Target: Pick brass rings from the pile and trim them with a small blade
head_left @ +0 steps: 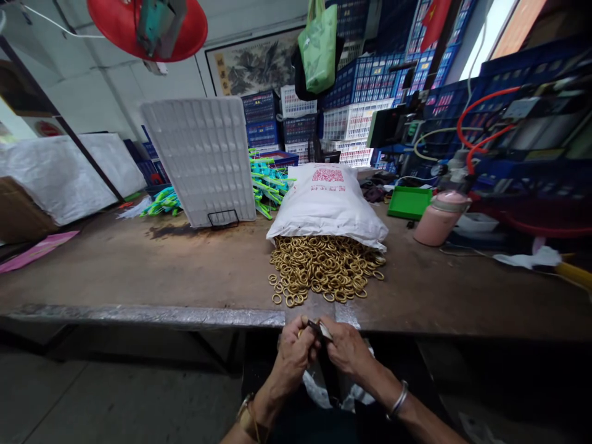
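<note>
My left hand (294,353) and my right hand (346,349) meet just below the near edge of the workbench (139,271). Both are closed in a pinch around a small dark part (320,329). A bit of brass colour, perhaps a ring, shows at my left fingertips. Straight ahead on the bench lies a heap of brass rings (324,268), spilling from the open mouth of a white sack (327,200) with red print. A white plastic bag (319,388) hangs below my hands.
A white moulded tray (203,157) leans upright at the back left, with green and blue plastic parts (268,179) behind it. A pink bottle (439,216), a green tray (409,202) and hoses stand to the right. Blue and white crates are stacked behind.
</note>
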`<state>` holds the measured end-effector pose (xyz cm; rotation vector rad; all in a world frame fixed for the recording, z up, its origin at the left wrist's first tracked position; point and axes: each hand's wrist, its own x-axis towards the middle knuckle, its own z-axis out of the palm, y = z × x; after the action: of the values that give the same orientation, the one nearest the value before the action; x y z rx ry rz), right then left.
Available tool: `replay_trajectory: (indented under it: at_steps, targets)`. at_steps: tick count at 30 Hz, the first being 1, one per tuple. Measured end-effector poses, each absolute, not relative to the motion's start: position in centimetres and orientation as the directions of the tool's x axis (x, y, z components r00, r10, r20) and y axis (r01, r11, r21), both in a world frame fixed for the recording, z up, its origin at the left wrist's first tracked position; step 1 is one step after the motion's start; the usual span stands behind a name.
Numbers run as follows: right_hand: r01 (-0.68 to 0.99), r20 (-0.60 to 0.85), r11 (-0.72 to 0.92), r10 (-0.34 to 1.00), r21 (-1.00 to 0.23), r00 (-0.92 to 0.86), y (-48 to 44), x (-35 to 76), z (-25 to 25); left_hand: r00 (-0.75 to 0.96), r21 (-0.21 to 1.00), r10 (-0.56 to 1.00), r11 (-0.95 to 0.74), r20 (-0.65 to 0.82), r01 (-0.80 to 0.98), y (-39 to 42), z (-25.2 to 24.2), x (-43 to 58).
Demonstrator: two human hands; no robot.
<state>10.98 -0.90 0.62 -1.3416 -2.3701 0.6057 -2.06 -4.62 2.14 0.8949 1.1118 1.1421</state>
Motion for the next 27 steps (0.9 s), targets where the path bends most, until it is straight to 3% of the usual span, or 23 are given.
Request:
replay_trajectory:
  at_steps: [3,8,12,14,18,23,27]
  targets:
    - [0.777,0.084,0.468,0.873,-0.422,-0.480,-1.3,10.8,0.8,0.026,0.958,0.979,0.203,-0.202,-0.203,-4.6,1.8,-2.1]
    - [0.811,0.053,0.462,0.878,-0.360,-0.476,-1.5,10.8,2.0,0.025,0.965,0.987,0.158,-0.156,-0.211,-5.3,1.9,-1.8]
    - [0.888,0.000,0.361,0.926,-0.285,-0.377,-0.7,12.1,2.4,0.148,0.967,0.983,0.141,-0.111,-0.213,-7.2,3.8,-1.9]
    - [0.890,0.058,0.371,0.927,-0.266,-0.370,-0.1,13.0,2.3,0.227,0.954,0.967,0.170,-0.113,-0.246,-7.9,4.4,-2.2]
    - [0.849,0.170,0.385,0.923,-0.363,-0.346,0.8,13.9,2.3,0.201,0.891,0.948,0.304,-0.247,-0.339,-7.8,2.8,-2.9]
    - [0.737,0.196,0.360,0.932,-0.572,-0.304,1.5,14.1,1.0,0.222,0.796,0.851,0.524,-0.475,-0.304,-6.6,-1.5,-3.0]
    - [0.719,0.191,0.323,0.946,-0.615,-0.261,2.0,14.9,-0.6,0.177,0.754,0.804,0.594,-0.568,-0.279,-4.6,-4.5,-1.9]
